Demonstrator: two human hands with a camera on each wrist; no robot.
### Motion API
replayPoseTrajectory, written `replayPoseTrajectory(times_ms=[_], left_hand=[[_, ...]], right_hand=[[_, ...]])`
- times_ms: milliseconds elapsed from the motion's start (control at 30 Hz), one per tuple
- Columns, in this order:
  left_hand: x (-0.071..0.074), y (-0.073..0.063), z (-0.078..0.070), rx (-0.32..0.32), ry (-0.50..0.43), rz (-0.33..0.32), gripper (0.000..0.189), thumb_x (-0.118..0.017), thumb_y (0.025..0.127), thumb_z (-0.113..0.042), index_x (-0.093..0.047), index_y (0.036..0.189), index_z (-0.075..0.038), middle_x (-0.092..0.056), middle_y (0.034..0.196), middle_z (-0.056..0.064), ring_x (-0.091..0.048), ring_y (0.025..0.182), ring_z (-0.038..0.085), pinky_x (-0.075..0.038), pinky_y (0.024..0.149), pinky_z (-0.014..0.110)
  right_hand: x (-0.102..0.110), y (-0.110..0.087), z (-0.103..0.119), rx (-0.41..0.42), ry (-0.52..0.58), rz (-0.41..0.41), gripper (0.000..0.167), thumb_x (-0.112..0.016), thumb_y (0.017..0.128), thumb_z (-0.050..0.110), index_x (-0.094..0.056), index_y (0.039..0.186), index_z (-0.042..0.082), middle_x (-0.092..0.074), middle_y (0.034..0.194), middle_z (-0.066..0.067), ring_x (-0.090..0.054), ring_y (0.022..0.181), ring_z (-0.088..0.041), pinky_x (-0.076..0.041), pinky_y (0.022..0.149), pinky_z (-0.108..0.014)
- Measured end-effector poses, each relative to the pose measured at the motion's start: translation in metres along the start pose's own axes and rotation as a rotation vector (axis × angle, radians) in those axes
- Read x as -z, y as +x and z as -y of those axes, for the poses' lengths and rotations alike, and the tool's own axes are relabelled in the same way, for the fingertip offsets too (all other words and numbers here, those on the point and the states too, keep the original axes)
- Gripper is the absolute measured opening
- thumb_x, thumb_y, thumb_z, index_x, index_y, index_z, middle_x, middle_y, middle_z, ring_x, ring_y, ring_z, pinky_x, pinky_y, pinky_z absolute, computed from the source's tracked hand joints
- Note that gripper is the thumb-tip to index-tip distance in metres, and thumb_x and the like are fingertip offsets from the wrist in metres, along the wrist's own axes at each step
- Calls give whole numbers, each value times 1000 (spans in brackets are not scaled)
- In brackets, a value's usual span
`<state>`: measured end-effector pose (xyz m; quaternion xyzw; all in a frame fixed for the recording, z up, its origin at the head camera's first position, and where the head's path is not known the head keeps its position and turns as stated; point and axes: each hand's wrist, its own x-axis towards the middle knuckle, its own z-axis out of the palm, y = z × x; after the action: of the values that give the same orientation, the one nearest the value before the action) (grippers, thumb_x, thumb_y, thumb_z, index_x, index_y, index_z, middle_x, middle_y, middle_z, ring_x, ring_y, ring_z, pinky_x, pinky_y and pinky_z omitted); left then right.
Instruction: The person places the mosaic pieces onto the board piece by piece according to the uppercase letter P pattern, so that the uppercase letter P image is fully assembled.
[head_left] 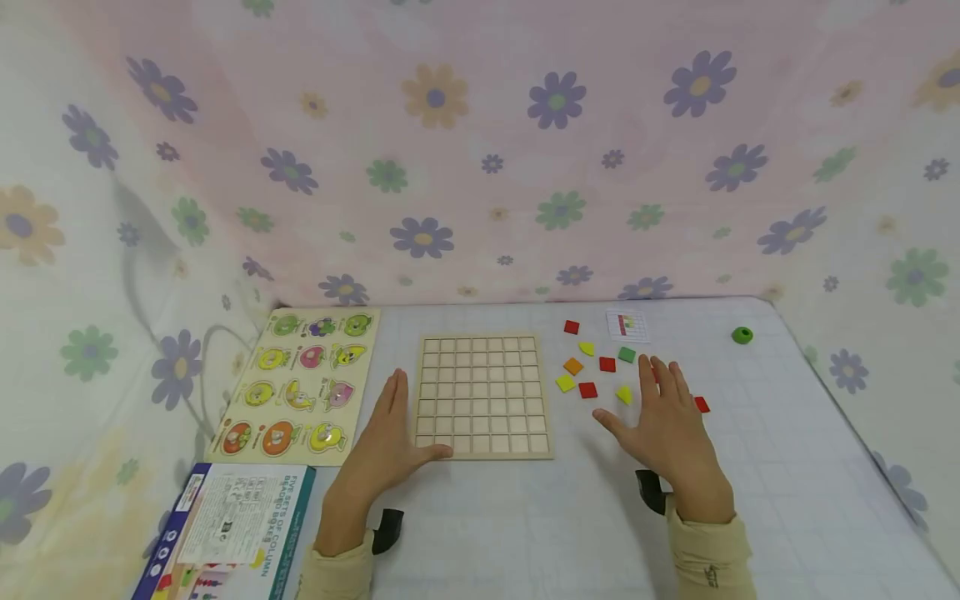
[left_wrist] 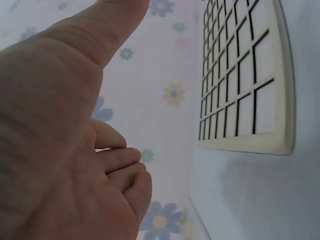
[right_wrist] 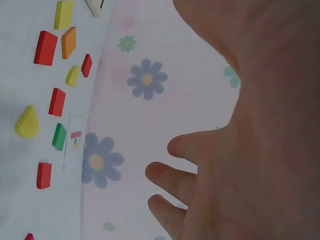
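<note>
A square wooden grid board (head_left: 482, 398) lies in the middle of the table, its compartments bare. My left hand (head_left: 390, 442) hovers at the board's left side, fingers extended and thumb over the lower left corner; it holds nothing. To the right of the board are scattered flat pieces: a red square (head_left: 588, 390), an orange piece (head_left: 573, 367), a green piece (head_left: 627, 354) and several yellow ones, among them a rounded yellow piece (right_wrist: 27, 122). Over the right end of these pieces is my right hand (head_left: 667, 425), fingers spread and holding nothing, partly covering a red piece.
A small printed card (head_left: 627, 326) lies behind the pieces. A green bead-like object (head_left: 742, 335) sits at the far right. On the left are a fruit puzzle board (head_left: 300, 383) and, nearer, a boxed set (head_left: 232, 525). Floral cloth (head_left: 480, 167) hangs behind the table.
</note>
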<state>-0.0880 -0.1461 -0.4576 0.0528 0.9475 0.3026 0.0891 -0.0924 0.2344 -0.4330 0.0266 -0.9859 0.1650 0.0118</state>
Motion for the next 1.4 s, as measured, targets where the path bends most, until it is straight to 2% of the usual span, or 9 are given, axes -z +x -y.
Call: replayPoseTrajectory(times_ms=[300, 533, 733, 867, 1033, 1100, 1400], left_hand=[[-12, 12, 17, 15, -51, 47, 135, -88, 74, -52, -2, 163, 1, -7, 171, 21, -11, 159, 38, -24, 126, 54], [-19, 14, 28, 59, -80, 70, 133, -88, 74, -53, -3, 163, 0, -7, 172, 19, -11, 160, 36, -21, 127, 52], [-29, 17, 41, 46, -126, 70, 136, -91, 70, -52, -6, 163, 0, -11, 171, 21, -13, 159, 37, -23, 127, 53], [-34, 19, 47, 27, -113, 69, 136, -92, 68, -50, -8, 163, 1, -14, 170, 22, -18, 158, 38, -26, 126, 53], [-35, 22, 46, 14, -143, 55, 137, -93, 68, -49, -8, 164, -2, -14, 171, 20, -17, 158, 37, -25, 126, 52], [-35, 23, 45, 15, -159, 48, 137, -94, 67, -49, -8, 164, -3, -14, 171, 19, -17, 158, 37, -25, 126, 53], [-39, 23, 43, 28, -153, 47, 138, -96, 66, -42, -7, 164, -5, -12, 172, 16, -16, 159, 34, -25, 126, 51]], right_hand=[[2, 1, -5, -45, 58, 45, 113, -72, 88, 57, -16, 157, -12, -25, 157, -37, -17, 147, -59, -27, 113, -75], [-1, 1, -17, -74, 91, 111, 108, -82, 85, 34, -16, 156, -12, -22, 156, -38, -20, 144, -56, -38, 106, -72], [-6, 5, -23, -129, 114, 156, 99, -82, 86, 22, -20, 155, -11, -23, 156, -38, -23, 142, -55, -40, 106, -70], [-9, 8, -27, -143, 126, 161, 92, -81, 87, 18, -26, 155, -9, -27, 156, -36, -29, 140, -54, -39, 107, -70], [-16, 16, -36, -133, 159, 96, 76, -77, 89, 11, -39, 152, -5, -39, 152, -33, -40, 138, -52, -40, 109, -66], [-19, 18, -41, -140, 166, 94, 72, -76, 90, 11, -42, 152, -3, -43, 151, -32, -41, 138, -52, -40, 109, -66], [-30, 24, -55, -208, 160, 220, 65, -73, 94, 16, -46, 152, 3, -46, 152, -28, -42, 139, -50, -40, 110, -67]])
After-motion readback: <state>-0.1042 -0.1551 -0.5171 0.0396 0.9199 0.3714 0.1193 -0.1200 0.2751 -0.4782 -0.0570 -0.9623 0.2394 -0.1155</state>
